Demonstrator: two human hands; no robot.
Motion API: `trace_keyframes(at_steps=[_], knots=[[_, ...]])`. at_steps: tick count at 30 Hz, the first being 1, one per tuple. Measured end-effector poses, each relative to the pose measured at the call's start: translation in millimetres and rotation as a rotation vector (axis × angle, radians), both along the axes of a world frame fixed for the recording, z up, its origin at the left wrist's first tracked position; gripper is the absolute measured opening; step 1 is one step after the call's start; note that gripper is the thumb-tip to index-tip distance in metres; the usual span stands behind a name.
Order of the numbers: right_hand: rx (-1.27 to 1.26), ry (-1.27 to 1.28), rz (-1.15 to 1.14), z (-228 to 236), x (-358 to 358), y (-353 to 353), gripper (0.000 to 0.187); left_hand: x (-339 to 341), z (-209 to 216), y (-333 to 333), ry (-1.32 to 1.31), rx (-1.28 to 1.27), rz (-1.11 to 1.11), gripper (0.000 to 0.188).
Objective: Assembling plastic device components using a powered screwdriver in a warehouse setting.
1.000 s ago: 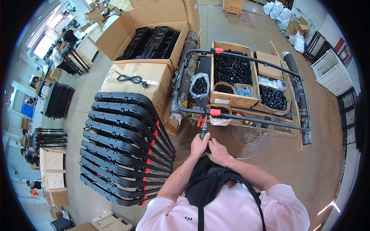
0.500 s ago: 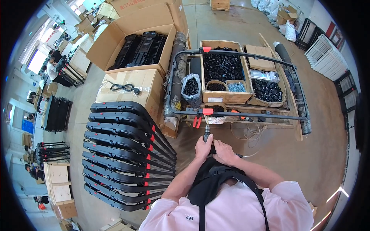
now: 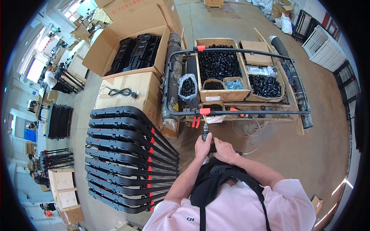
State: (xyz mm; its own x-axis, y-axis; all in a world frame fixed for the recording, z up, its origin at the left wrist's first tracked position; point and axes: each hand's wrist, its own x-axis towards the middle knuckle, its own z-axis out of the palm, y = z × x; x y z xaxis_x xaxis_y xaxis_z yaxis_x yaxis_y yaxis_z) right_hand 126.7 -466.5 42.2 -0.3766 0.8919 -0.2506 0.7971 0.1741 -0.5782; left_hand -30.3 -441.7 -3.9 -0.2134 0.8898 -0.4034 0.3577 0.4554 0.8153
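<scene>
My left hand is closed around the front of a dark power driver, which points away from me. Close beside it, my right hand grips the driver's rear part, mostly hidden by the fingers. The driver's nose is just below a red clip on the near bar of a black tubular frame. Whether the bit touches the clip I cannot tell. Pliers with red handles hang by the clip. A second red clip sits on the frame's far bar.
Under the frame, a wooden crate holds black knobs, with screws in small boxes. A bag of black parts stands left of it. Stacked black frames stand at my left, near cartons. A pale hose loops on the floor.
The view has shifted slightly, so the frame and crate appear a little further left. Both hands still hold the driver, and its nose appears slightly further from the near clip.
</scene>
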Motion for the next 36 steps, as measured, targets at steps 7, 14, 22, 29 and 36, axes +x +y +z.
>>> trace_keyframes(at_steps=[7, 14, 22, 29, 36], knots=[[0.051, 0.031, 0.008, -5, 4, 5, 0.072, 1, -5, 10, 0.039, 0.003, -0.029, 0.055], [0.077, 0.029, 0.020, -10, 6, 12, 0.084, 5, -3, 17, 0.033, -0.023, -0.015, 0.055], [0.025, -0.003, 0.009, 2, 5, 20, 0.079, 5, -4, 25, 0.071, -0.020, -0.029, 0.057], [0.141, 0.111, 0.052, -10, 0, 13, 0.053, 5, 0, 23, 0.044, -0.026, -0.038, 0.061], [0.046, 0.030, 0.048, -9, -1, 8, 0.054, 4, 1, 12, -0.029, -0.025, -0.024, 0.058]])
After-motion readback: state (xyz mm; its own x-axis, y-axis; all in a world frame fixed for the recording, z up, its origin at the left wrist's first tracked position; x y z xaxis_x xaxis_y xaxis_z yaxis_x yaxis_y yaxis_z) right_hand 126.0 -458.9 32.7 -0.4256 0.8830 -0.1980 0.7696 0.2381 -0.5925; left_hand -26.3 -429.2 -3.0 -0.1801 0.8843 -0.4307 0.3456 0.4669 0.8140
